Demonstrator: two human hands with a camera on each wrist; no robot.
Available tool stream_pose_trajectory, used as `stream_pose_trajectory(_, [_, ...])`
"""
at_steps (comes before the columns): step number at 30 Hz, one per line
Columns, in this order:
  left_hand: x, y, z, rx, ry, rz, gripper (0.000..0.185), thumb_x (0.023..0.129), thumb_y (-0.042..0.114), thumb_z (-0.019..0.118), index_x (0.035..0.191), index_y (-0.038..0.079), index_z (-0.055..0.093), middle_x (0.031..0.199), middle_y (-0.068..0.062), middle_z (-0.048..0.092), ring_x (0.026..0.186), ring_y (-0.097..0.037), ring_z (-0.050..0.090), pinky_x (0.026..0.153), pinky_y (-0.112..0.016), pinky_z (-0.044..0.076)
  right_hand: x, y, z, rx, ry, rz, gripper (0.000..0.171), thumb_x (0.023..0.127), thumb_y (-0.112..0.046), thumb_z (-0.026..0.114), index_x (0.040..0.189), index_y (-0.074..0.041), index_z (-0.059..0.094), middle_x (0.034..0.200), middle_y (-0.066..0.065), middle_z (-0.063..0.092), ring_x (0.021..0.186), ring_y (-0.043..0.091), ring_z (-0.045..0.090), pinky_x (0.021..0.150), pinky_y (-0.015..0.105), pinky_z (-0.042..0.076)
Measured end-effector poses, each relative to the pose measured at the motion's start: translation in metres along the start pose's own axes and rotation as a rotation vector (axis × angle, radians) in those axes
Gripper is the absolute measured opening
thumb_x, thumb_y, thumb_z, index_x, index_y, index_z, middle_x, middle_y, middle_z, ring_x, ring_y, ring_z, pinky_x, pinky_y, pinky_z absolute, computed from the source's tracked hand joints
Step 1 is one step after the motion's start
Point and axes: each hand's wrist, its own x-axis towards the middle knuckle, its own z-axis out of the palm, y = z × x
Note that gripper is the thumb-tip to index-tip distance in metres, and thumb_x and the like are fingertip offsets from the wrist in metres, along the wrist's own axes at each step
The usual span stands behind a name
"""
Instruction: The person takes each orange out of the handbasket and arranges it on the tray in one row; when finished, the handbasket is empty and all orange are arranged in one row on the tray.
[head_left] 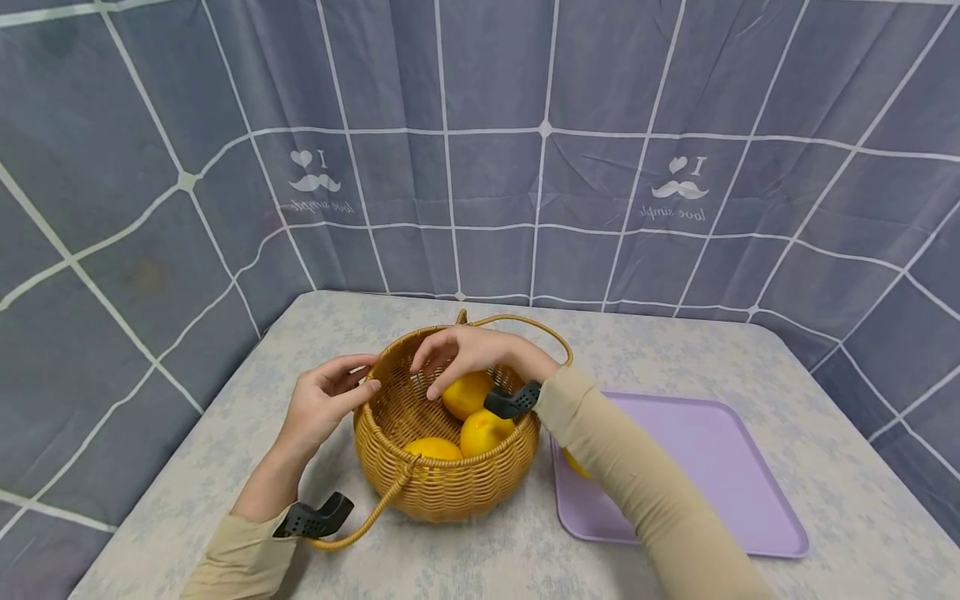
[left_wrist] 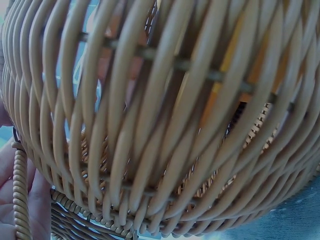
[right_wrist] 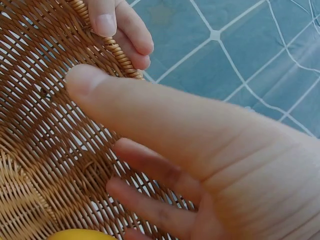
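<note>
A wicker basket [head_left: 450, 492] with a looped handle on each side stands on the table, holding a lemon [head_left: 467, 393] at the back, another lemon [head_left: 486, 431] in front of it and a third lemon [head_left: 433, 448] by the near rim. My left hand [head_left: 318, 404] pinches the basket's left rim between thumb and fingers. Over the basket's opening hovers my right hand [head_left: 474, 350], fingers loosely bent and apart, with nothing in them. In the right wrist view its thumb and fingers [right_wrist: 165, 207] show against the woven inner wall. Basket weave [left_wrist: 160, 120] fills most of the left wrist view.
Right of the basket lies a lilac tray [head_left: 697, 450], partly covered by my right sleeve [head_left: 645, 467]. A yellow fruit [head_left: 574, 463] on it peeks out beside the sleeve. A checked grey-blue curtain [head_left: 495, 183] hangs behind the table [head_left: 750, 367].
</note>
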Motion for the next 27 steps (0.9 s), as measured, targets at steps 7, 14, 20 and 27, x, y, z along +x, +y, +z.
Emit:
stream_pose_trajectory(7, [0.0012,0.0001,-0.0002,-0.005,0.005,0.003,0.031,0.087,0.003,0.066,0.116,-0.005,0.061,0.121,-0.018,0.057,0.110,-0.005,0.056,0.090,-0.024,0.050,0.0006,0.0002,-0.0018,-0.080,-0.035,0.015,0.046,0.079,-0.006,0.075,0.119,0.005,0.057,0.127,0.022,0.052,0.122,0.038,0.045,0.108,0.047,0.035])
stream_pose_trajectory(14, [0.0013,0.0008,-0.0003,-0.011,0.007,-0.004,0.032,0.086,0.003,0.067,0.116,-0.006,0.061,0.120,-0.017,0.058,0.110,-0.004,0.056,0.091,-0.024,0.050,-0.0011,-0.0018,-0.0039,-0.150,-0.054,0.082,0.054,0.078,-0.013,0.078,0.125,-0.001,0.056,0.131,0.016,0.052,0.123,0.036,0.043,0.107,0.048,0.035])
stream_pose_trajectory(20, [0.0015,0.0011,-0.0004,-0.017,0.006,-0.005,0.031,0.086,0.003,0.067,0.116,-0.005,0.062,0.120,-0.016,0.058,0.110,-0.004,0.056,0.091,-0.023,0.050,-0.0018,-0.0034,-0.0052,-0.187,-0.066,0.108,0.058,0.077,-0.013,0.077,0.128,-0.004,0.053,0.134,0.013,0.049,0.127,0.035,0.039,0.109,0.048,0.031])
stream_pose_trajectory(27, [0.0008,0.0009,-0.0003,-0.017,0.006,-0.012,0.032,0.086,0.004,0.067,0.116,-0.004,0.062,0.120,-0.015,0.058,0.110,-0.004,0.056,0.090,-0.024,0.050,-0.0005,-0.0023,-0.0046,-0.157,-0.131,0.145,0.064,0.077,-0.004,0.076,0.132,0.004,0.045,0.139,0.018,0.043,0.131,0.035,0.035,0.112,0.039,0.030])
